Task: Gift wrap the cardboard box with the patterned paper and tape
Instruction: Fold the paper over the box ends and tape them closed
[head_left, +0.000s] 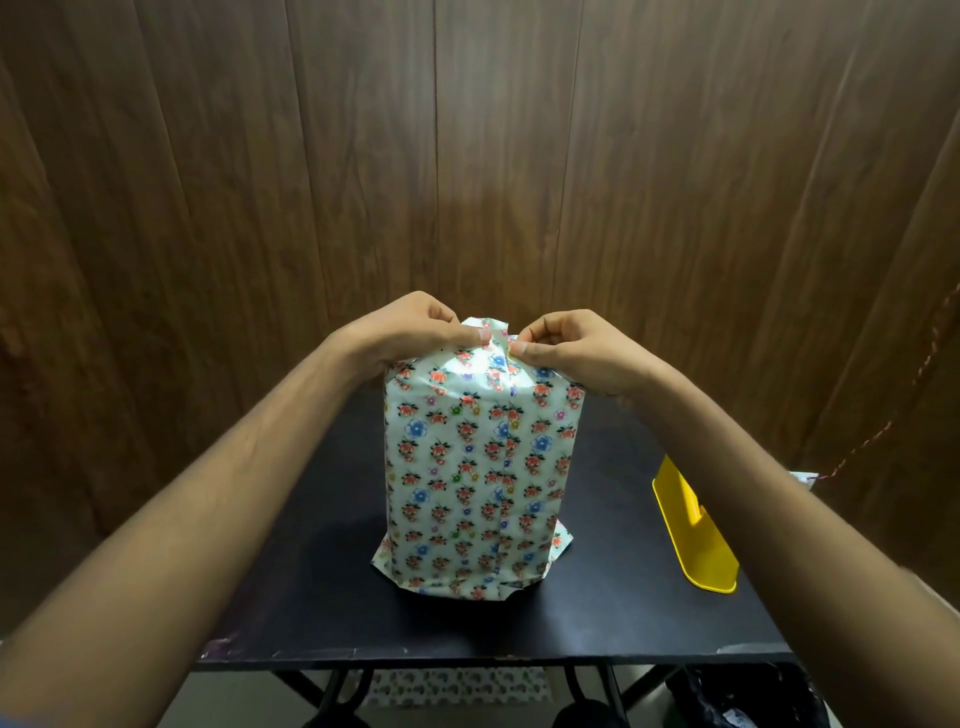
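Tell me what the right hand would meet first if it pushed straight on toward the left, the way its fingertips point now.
The right hand already pinches the raised flap of patterned paper at the box top. Going straight on, it would likely meet the left hand, which grips the same flap from the other side; depth is unclear.

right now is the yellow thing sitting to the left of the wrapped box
No, the yellow thing sits on the table to the right of the wrapped box.

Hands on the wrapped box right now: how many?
2. The left hand pinches the patterned paper at the box's top left; the right hand pinches it at the top right. None seems hidden.
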